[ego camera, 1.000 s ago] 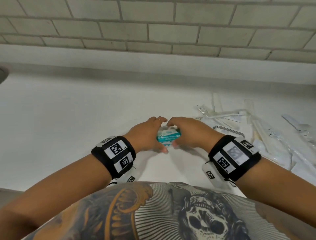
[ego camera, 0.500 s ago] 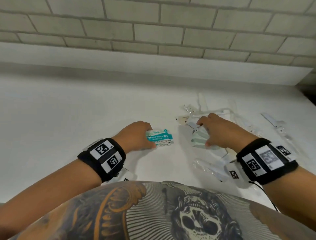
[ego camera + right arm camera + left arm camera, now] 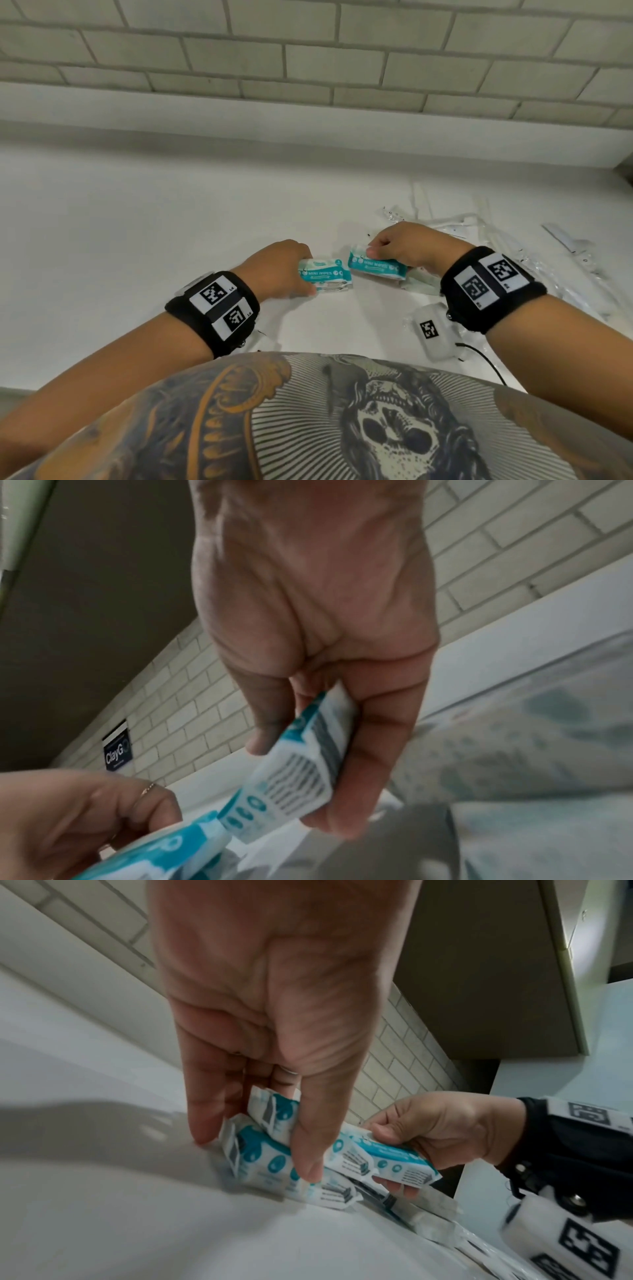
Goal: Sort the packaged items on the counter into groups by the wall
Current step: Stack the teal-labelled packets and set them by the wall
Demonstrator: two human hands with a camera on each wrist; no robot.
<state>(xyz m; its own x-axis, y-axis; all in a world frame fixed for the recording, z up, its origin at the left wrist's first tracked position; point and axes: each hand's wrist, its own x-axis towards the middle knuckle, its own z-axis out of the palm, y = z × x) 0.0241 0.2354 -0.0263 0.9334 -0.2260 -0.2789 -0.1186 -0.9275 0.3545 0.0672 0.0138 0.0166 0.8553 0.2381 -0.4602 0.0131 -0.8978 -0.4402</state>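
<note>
Left hand: the left hand [image 3: 278, 270] is down on the counter with thumb and fingers curled round a stack of mini wipes packs [image 3: 325, 275]. From the left wrist cam it looks like two packs, one on top of the other [image 3: 270, 1139], thumb on the near side, fingers on the far side.

Right hand: the right hand [image 3: 407, 248] pinches a single mini wipes pack [image 3: 376, 267], thumb on top and fingers under it. The right wrist cam shows the barcode end poking out between thumb and fingers [image 3: 301, 767].

Gap between hands: pretty small. The single pack's left end sits just beside the right end of the stack; can't tell if they actually touch. The single pack looks lifted a bit off the counter, tilted.

Under the right hand: a pale green packet [image 3: 419, 282] lies on the counter, mostly hidden by the hand and wrist.

Right of the right hand: a messy heap of clear-wrapped items [image 3: 513, 246], long thin stuff in plastic, too washed out to say what each one is.

Near the right wrist: a small white box with a black square marker [image 3: 433, 332] and a thin black cable.

Wrists: black wristbands with square markers on both [image 3: 219, 308].

Left of the left hand: plain white counter [image 3: 120, 222].

Beyond both hands: a white upstand, then a pale brick wall [image 3: 308, 61].
</note>
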